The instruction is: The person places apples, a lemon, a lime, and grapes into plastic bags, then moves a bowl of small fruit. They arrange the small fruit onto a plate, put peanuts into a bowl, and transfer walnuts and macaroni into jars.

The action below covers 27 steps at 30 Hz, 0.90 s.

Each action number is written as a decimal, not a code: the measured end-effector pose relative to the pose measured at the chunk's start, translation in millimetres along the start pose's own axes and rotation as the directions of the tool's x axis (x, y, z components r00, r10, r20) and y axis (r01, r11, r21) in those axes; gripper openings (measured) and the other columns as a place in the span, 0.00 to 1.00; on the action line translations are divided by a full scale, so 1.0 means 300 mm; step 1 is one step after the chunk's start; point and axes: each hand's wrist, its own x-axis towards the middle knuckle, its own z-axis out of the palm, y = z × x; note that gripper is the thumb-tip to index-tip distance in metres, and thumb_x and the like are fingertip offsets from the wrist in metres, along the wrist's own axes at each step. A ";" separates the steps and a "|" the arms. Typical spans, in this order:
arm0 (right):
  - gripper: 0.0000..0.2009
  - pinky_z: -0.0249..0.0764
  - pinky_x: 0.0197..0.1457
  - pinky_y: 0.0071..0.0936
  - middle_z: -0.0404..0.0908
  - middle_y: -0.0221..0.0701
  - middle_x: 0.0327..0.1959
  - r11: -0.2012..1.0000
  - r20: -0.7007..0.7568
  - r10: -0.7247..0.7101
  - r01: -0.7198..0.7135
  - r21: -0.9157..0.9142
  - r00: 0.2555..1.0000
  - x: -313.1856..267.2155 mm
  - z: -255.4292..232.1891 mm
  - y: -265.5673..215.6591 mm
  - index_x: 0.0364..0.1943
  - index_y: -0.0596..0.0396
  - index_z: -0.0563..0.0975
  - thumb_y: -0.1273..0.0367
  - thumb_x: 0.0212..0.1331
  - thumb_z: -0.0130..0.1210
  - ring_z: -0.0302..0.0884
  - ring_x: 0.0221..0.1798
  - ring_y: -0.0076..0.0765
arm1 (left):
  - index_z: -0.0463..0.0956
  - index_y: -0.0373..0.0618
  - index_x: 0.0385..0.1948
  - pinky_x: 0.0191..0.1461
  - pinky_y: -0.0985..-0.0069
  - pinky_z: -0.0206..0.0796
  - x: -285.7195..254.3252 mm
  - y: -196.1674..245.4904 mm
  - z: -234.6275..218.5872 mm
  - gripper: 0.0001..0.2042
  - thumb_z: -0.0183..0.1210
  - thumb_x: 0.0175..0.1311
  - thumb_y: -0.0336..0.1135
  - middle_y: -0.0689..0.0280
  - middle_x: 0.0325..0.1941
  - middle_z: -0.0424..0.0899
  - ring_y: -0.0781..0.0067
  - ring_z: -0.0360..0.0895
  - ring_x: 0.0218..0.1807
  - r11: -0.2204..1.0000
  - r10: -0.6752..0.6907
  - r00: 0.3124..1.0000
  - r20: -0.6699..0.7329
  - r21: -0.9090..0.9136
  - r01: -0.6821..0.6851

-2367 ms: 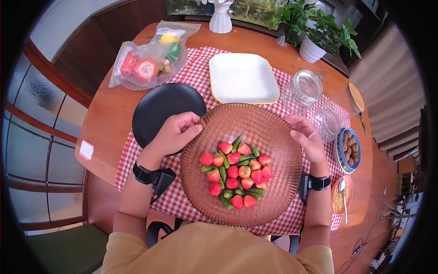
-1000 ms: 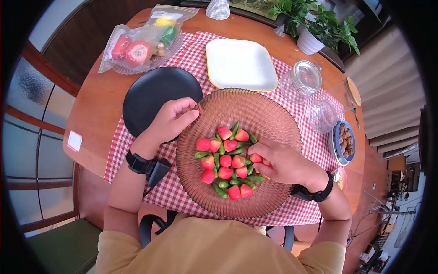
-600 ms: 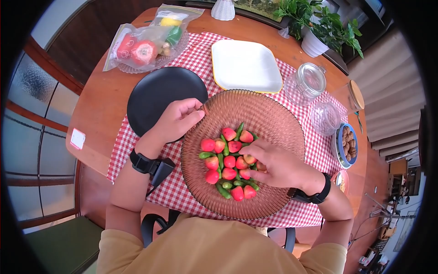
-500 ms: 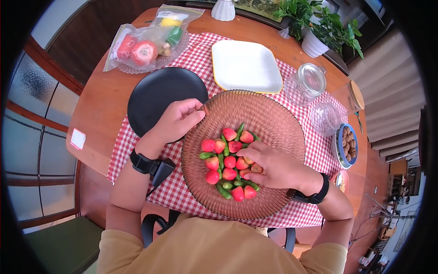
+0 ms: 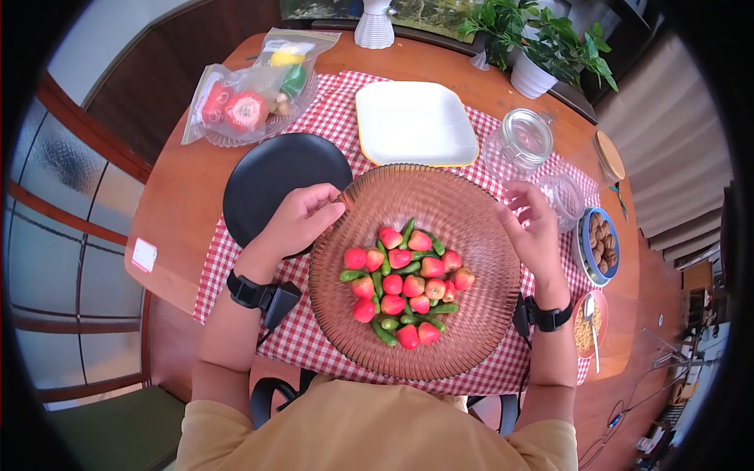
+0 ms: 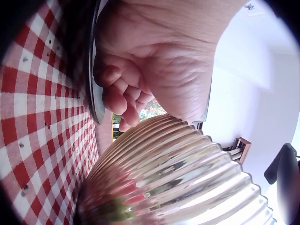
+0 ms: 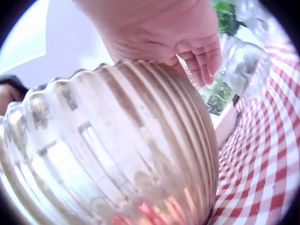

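Head view shows us the table [image 5: 169, 235] first, with the checked cloth [image 5: 302, 341] across it and, at the cloth's near edge, the ribbed bowl [image 5: 483, 330]; we cannot see whether its base sits flat. We judge a slip the main danger: a sideways tug could drag the cloth, or carry the bowl past that near edge. At the bowl's far side lies the white tray [image 5: 416, 122], and off its far-left rim the black plate [image 5: 267, 184]; a push forward could knock either. Near the cloth's right edge, the clip jar [image 5: 522, 141] might topple if an elbow or sleeve swung wide. Our left hand [image 5: 302, 221] seems to pinch the bowl's far-left rim between thumb and fingers, while the right hand [image 5: 536, 235], fingers apart, is at the far-right rim; whether it touches, we cannot tell. Lifting on one pinch would likely tip the bowl, letting the apples [image 5: 392, 304] roll and the slimmer peppers [image 5: 382, 334] slide toward the low side.
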 end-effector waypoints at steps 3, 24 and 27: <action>0.17 0.72 0.51 0.24 0.79 0.29 0.46 0.846 0.151 0.196 -0.245 0.473 0.969 -0.030 0.035 0.051 0.51 0.59 0.74 0.69 0.57 0.59 0.75 0.46 0.26 | 0.74 0.38 0.39 0.32 0.88 0.61 -0.008 0.015 -0.008 0.07 0.54 0.65 0.32 0.76 0.29 0.75 0.93 0.68 0.28 1.000 -0.003 1.000 0.025 0.000 0.003; 0.25 0.73 0.58 0.30 0.77 0.39 0.52 0.209 0.565 0.025 -0.557 0.804 0.825 -0.039 0.077 0.121 0.57 0.64 0.68 0.59 0.62 0.50 0.77 0.52 0.33 | 0.68 0.40 0.52 0.42 0.61 0.72 0.015 0.301 0.410 0.25 0.63 0.54 0.40 0.51 0.44 0.71 0.53 0.75 0.44 0.389 -0.089 0.702 0.706 0.673 -0.628; 0.25 0.72 0.59 0.30 0.77 0.39 0.53 0.213 0.562 0.001 -0.549 0.808 0.827 -0.034 0.076 0.118 0.57 0.64 0.68 0.59 0.62 0.50 0.76 0.52 0.33 | 0.67 0.39 0.51 0.38 0.61 0.73 0.031 0.261 0.417 0.24 0.62 0.55 0.40 0.51 0.43 0.71 0.52 0.76 0.42 0.408 -0.099 0.710 0.698 0.679 -0.610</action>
